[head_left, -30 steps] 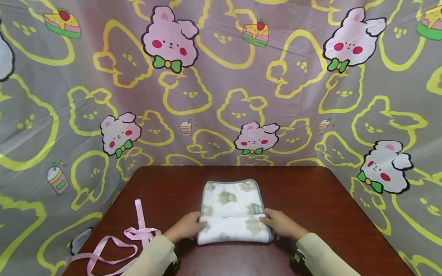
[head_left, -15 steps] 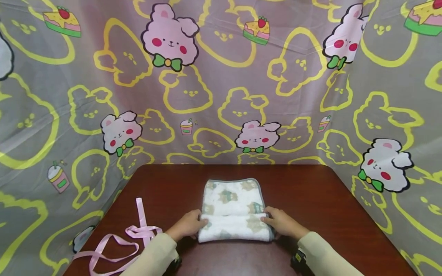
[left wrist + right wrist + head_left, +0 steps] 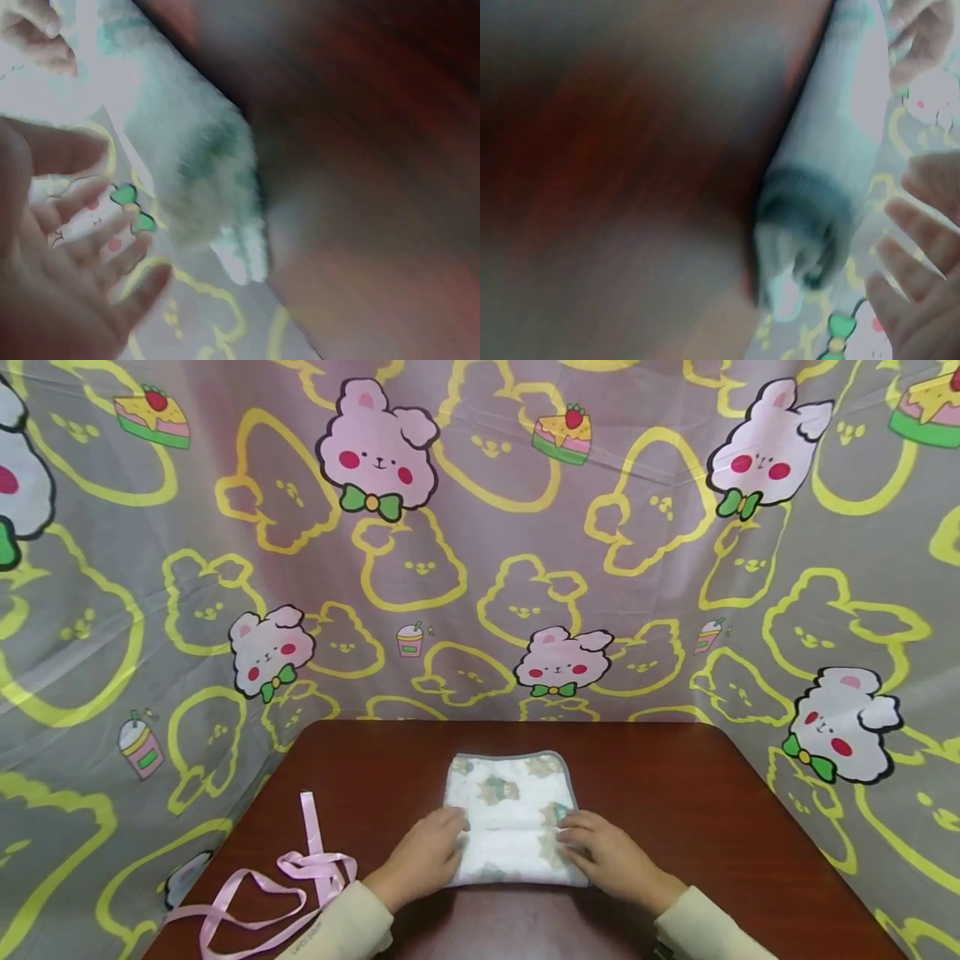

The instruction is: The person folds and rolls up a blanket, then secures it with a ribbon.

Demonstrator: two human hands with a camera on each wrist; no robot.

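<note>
A white towel (image 3: 501, 795) with a bear print and grey edging lies on the table, its near part rolled into a thick band. At the left end of that band is my left hand (image 3: 427, 856), fingers over the towel. My right hand (image 3: 615, 862) is at the opposite end, fingertips over the print. Both wrist views show loosely extended fingers with nothing gripped. In the right wrist view the towel (image 3: 821, 135) shows its layered, curled end beside my right hand (image 3: 924, 277). The left wrist view is blurred around the towel (image 3: 195, 142) and my left hand (image 3: 71, 262).
A pink ribbon (image 3: 311, 827) lies in loose loops on the table's left side, close to the left sleeve (image 3: 348, 922). The brown table (image 3: 660, 777) has rounded far corners. A patterned curtain (image 3: 480, 552) surrounds it at the back and sides.
Both hands have let go of the rolled band's ends and moved inward over the towel, their fingers loosened. The towel stays in about the same place; the head view has shifted slightly.
</note>
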